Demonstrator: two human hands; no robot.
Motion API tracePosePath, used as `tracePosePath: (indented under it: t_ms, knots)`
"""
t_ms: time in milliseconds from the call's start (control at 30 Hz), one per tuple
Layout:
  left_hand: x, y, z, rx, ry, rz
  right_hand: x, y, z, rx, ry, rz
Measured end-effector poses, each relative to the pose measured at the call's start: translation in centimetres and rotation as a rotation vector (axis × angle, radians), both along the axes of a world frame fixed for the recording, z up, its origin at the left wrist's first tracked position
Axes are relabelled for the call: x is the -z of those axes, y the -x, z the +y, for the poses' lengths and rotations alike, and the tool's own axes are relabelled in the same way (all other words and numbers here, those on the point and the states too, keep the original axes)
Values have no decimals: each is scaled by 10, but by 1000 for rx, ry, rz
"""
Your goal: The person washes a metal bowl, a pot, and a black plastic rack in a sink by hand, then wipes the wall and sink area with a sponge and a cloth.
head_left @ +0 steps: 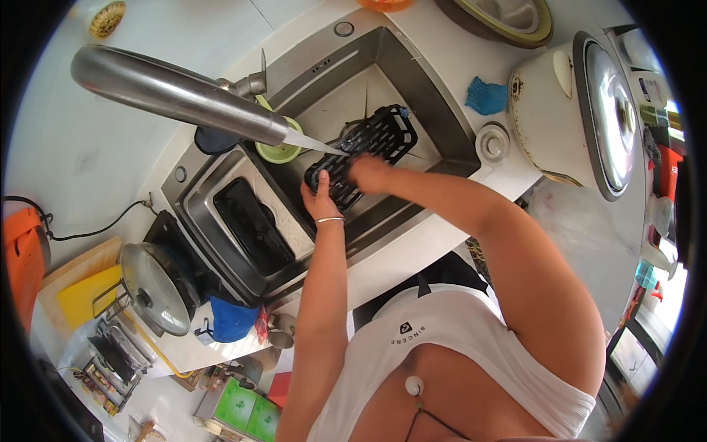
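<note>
A black slotted plastic rack (pixel 401 132) is tilted over the large sink basin (pixel 324 110). My left hand (pixel 321 200) grips its near-left end, thumb on top. My right hand (pixel 368 174) presses against the rack's upper face with curled fingers; whatever may be inside them is hidden. From the steel faucet (pixel 184 92) a stream of water (pixel 315 143) runs onto the rack beside my right hand. In the smaller basin on the left lies a black rectangular tray (pixel 250 221). A light green strainer or bowl (pixel 280 152) sits behind my left hand, under the spout.
A blue cloth (pixel 486 96) and a round glass lid or dish (pixel 493 142) lie right of the sink, near a large white pot (pixel 552 110). On the left stand a glass-lidded pan (pixel 155 287) and an orange object (pixel 26 254). A scrub brush (pixel 107 20) lies far left.
</note>
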State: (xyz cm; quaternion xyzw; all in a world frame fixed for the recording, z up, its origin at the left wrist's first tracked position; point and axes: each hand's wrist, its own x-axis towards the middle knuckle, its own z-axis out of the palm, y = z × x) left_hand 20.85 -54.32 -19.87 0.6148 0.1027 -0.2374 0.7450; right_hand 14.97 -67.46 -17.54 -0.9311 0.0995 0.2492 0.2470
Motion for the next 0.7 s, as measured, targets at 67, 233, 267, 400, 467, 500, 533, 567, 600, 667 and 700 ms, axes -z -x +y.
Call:
tracePosePath:
  t_ms: [67, 233, 267, 400, 467, 500, 533, 567, 600, 667, 700]
  knots:
    - [-4, 2, -1, 16, -5, -8, 0, 2, 13, -82, -176, -35]
    - [-5, 5, 1, -2, -75, 20, 48, 21, -24, -10, -449, -184]
    - [-9, 2, 7, -21, -99, 129, 48, 32, -40, 93, -370, -307]
    - [-24, 3, 9, 1, -256, 299, 52, 41, -52, 464, 131, -261]
    - [-24, 7, 5, 4, -275, 318, 66, 29, -51, 756, 188, -150]
    - [-25, 11, 3, 5, -275, 285, 71, 22, -50, 904, 214, -91]
    - [-26, 16, 2, 6, -275, 252, 75, 19, -48, 848, 168, -96]
    - [-28, 18, 0, 8, -274, 217, 77, 13, -44, 792, 122, -104]
    - [-42, 16, -3, 28, -296, 258, 77, 8, -40, 740, 79, -109]
    - [-47, 8, 8, -27, -324, 324, 50, 2, -4, 546, 11, -204]
    - [-50, 7, 8, -43, -336, 352, 52, 5, 7, 481, 43, -331]
